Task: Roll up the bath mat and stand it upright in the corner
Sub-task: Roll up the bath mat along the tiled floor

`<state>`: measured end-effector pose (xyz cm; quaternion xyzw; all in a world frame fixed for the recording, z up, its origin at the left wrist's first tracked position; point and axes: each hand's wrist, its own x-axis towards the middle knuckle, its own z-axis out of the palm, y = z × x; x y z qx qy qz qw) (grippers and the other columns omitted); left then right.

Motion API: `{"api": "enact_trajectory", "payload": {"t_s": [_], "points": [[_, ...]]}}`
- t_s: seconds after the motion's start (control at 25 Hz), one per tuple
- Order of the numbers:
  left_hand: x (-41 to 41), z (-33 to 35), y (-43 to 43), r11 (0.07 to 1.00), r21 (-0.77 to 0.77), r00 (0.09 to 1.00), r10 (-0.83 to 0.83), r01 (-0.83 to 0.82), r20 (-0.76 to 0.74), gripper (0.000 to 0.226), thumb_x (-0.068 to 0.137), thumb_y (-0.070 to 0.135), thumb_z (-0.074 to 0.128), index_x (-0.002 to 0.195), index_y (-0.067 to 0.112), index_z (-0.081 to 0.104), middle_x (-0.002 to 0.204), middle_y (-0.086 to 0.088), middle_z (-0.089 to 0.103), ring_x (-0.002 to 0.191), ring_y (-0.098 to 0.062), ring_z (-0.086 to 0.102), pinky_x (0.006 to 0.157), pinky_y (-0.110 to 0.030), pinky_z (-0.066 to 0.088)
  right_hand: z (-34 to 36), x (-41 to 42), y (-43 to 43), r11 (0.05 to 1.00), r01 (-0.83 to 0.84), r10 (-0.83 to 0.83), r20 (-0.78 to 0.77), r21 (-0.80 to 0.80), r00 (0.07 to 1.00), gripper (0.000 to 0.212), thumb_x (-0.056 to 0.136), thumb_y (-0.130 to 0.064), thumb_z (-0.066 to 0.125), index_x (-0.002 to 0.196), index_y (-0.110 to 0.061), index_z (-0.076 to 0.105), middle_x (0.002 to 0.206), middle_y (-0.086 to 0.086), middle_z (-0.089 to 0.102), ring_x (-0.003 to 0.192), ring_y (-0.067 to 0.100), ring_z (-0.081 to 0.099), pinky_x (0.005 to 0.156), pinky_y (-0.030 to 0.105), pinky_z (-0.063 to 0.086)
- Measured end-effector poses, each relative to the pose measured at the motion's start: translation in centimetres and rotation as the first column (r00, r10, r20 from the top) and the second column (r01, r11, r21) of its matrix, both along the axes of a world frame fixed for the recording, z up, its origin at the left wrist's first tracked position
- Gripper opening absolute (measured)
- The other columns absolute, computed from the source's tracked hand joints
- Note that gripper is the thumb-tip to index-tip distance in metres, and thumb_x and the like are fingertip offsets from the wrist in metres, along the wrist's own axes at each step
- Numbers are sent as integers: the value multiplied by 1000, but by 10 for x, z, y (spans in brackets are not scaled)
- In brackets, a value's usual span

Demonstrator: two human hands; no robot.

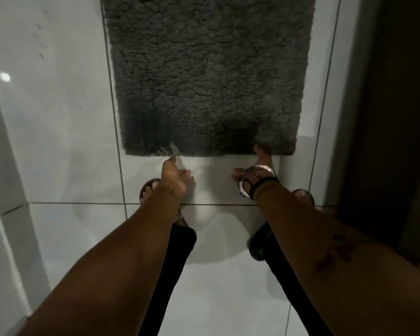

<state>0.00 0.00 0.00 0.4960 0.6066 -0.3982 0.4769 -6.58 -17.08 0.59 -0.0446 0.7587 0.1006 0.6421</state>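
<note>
A dark grey shaggy bath mat [209,76] lies flat on the white tiled floor, running away from me. My left hand [174,175] reaches its near edge left of centre, fingertips touching the pile there. My right hand [260,163], with bangles and a dark cord at the wrist, is at the near right corner; its fingers go under or onto the mat's edge and are partly hidden by it. Whether either hand has a firm hold on the edge I cannot tell.
My two feet in dark sandals [150,190] stand just short of the mat. A white wall [5,166] runs along the left. A dark door or frame [386,117] stands along the right. Glossy tiles [66,132] surround the mat.
</note>
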Motion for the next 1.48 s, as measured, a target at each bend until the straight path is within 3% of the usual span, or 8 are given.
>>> {"api": "enact_trajectory", "payload": {"t_s": [0.24,0.4,0.52,0.6,0.68,0.8,0.92,1.48], "points": [[25,-19,-8,970,-114,964,228,-214,136,48,103,37,43,148,18,41,112,-9,59,133,-20,50,98,-31,44,-28,16,-1,968,233,-215,176,-89,961,64,98,-50,36,151,-14,33,160,11,30,147,26,28,121,39,20],[31,-17,-12,972,-80,964,229,-219,138,26,97,31,55,75,18,51,55,3,37,55,-13,35,56,-25,33,-23,28,1,968,163,-139,134,-192,981,56,96,-42,50,144,-14,44,148,10,45,138,26,42,116,38,29],[44,-9,-20,995,-43,960,97,-89,262,9,93,26,60,90,17,59,66,2,44,57,-12,37,56,-26,30,-15,50,-9,970,-79,101,85,-228,991,18,93,-31,61,99,-14,60,86,5,55,77,20,54,88,33,41],[56,-4,-29,989,74,872,-148,128,466,18,89,18,66,105,12,57,88,-4,53,76,-16,50,70,-34,45,-11,66,-23,916,-266,299,68,-300,952,22,90,-31,65,102,-13,62,78,2,52,82,22,54,88,36,47],[62,-6,-32,768,376,492,-627,518,604,39,84,16,71,117,9,53,112,-13,53,102,-23,52,95,-42,47,-9,80,-34,661,-584,645,-41,-472,763,42,89,-35,67,118,-5,64,81,-1,55,97,27,58,95,33,50],[70,-24,-20,-76,788,-387,-897,610,214,86,85,42,65,154,7,28,159,-21,29,149,-35,26,122,-50,21,-21,86,-31,-174,-715,877,-437,-677,201,82,81,-47,72,146,-7,41,144,13,45,139,30,37,112,36,34],[88,-51,-2,-406,814,-699,-715,415,0,95,90,56,53,160,8,12,167,-20,9,156,-36,9,125,-50,7,-45,81,-31,-804,-358,591,-709,-475,-386,107,76,-64,63,156,-14,13,165,16,2,151,33,3,120,54,3],[209,-69,-58,-258,962,-581,-797,86,-162,78,89,67,40,131,3,56,122,-19,62,109,-36,57,96,-51,43,-77,221,-115,-949,4,303,-912,-316,-275,75,93,-60,32,142,-4,43,141,22,52,130,37,47,109,59,29]]}}
